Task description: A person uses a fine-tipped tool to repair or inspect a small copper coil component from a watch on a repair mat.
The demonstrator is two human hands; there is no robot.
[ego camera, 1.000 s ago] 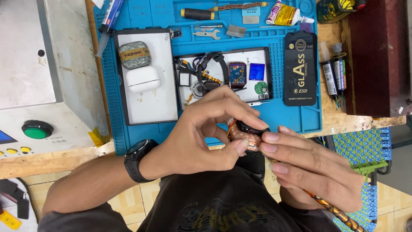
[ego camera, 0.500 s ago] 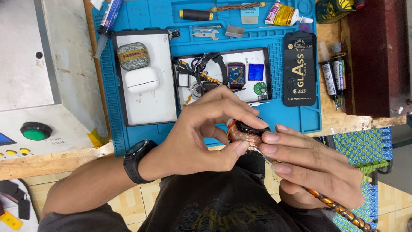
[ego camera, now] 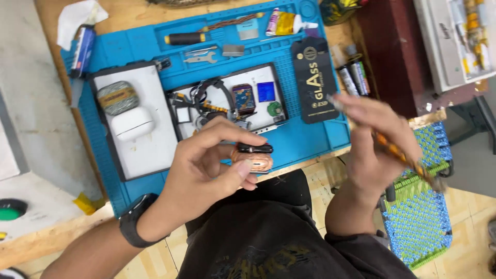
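My left hand (ego camera: 206,168) pinches a small copper-coloured round part with a black top, perhaps a watch body (ego camera: 253,157), just above the near edge of the blue work mat (ego camera: 310,137). Out to the right, blurred by motion, my right hand (ego camera: 380,137) grips a thin tool with an orange and black handle (ego camera: 400,155), its tip pointing up-left towards the mat. The two hands are well apart. A black wristband (ego camera: 135,227) sits on my left wrist.
On the mat lie a white tray (ego camera: 155,150) with a white block and a grey round pad, a second tray (ego camera: 268,111) of small parts, a black flat box (ego camera: 315,77), a screwdriver (ego camera: 188,38) and tweezers. A woven blue stool (ego camera: 416,217) stands at right.
My right hand has pulled away from the small part and swung up to the right with the tool. My left hand keeps hold of the part and has barely shifted.
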